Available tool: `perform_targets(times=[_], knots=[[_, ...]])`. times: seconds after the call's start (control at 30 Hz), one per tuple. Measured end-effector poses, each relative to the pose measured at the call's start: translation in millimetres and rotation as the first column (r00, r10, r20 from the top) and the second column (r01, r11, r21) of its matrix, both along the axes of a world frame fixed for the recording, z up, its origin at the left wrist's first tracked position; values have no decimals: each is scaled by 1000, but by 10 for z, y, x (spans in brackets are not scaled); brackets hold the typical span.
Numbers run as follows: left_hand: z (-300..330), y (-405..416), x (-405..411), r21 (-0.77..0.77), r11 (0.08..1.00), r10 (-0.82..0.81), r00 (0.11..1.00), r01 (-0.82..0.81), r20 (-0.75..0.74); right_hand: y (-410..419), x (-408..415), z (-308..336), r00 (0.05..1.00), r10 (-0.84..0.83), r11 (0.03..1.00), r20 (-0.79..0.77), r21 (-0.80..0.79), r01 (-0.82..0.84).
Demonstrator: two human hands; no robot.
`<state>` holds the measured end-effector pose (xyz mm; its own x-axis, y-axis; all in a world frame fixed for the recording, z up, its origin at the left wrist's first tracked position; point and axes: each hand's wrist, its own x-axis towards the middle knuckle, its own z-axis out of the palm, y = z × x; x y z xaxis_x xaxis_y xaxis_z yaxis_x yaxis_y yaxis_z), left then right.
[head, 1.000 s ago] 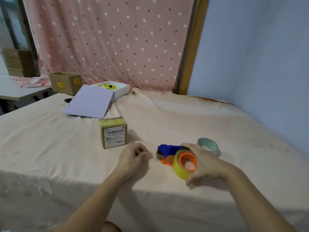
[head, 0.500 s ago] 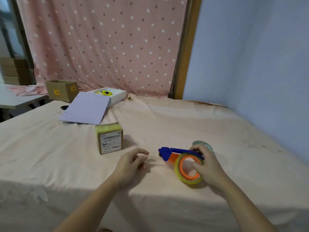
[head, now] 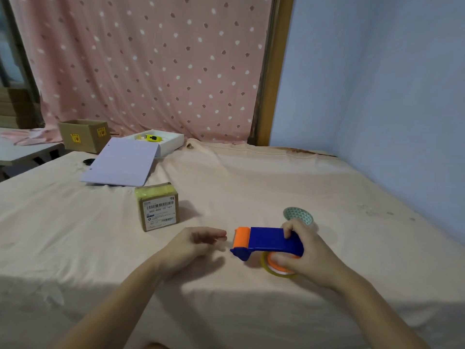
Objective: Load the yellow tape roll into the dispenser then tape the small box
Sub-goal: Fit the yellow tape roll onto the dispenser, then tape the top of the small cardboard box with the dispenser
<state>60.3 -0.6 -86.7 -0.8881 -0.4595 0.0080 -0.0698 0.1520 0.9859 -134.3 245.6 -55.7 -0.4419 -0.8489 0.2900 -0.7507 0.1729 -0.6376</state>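
Observation:
My right hand (head: 308, 253) grips the blue and orange tape dispenser (head: 268, 241), holding it upright with its orange roller end pointing left. The yellow tape roll (head: 275, 270) sits on the dispenser's orange hub, its lower rim showing below my fingers. My left hand (head: 193, 244) rests on the cloth just left of the dispenser, fingers loosely apart and holding nothing. The small brown box (head: 158, 207), with yellow tape across its top and a barcode label on its front, stands behind my left hand.
A green-patterned tape roll (head: 298, 215) lies just behind my right hand. Further back left are a white sheet of paper (head: 120, 162), a white tray (head: 171, 143) with a yellow item, and an open cardboard box (head: 83, 134). A blue wall runs along the right.
My right hand has turned the dispenser from lying on its side to upright, so the blue top faces up. My left hand has opened its fingers and reaches towards the dispenser.

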Motion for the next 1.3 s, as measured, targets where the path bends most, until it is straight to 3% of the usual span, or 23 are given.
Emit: perform_targets(times=[0.2, 0.33, 0.87, 0.97, 1.13, 1.3], knots=[[-15, 208, -154, 41, 972, 233, 972, -231, -25, -75, 68, 12, 995, -83, 996, 59, -35, 85], [-17, 226, -229, 173, 926, 344, 938, -335, -27, -62, 106, 64, 995, -53, 999, 89, -4, 54], [362, 121, 49, 109, 900, 435, 887, -423, -156, -42, 148, 524, 1000, -5, 995, -19, -105, 3], [591, -44, 258, 76, 866, 499, 839, -495, -218, -377, 235, 786, 995, 31, 990, -92, -131, -43], [864, -604, 598, 66, 717, 685, 685, -694, -249, -1284, 448, 1321, 962, 141, 982, -234, -93, -167], [896, -1107, 811, 127, 618, 781, 586, -776, -216, -2225, 781, 1810, 877, 267, 963, -401, 132, -233]])
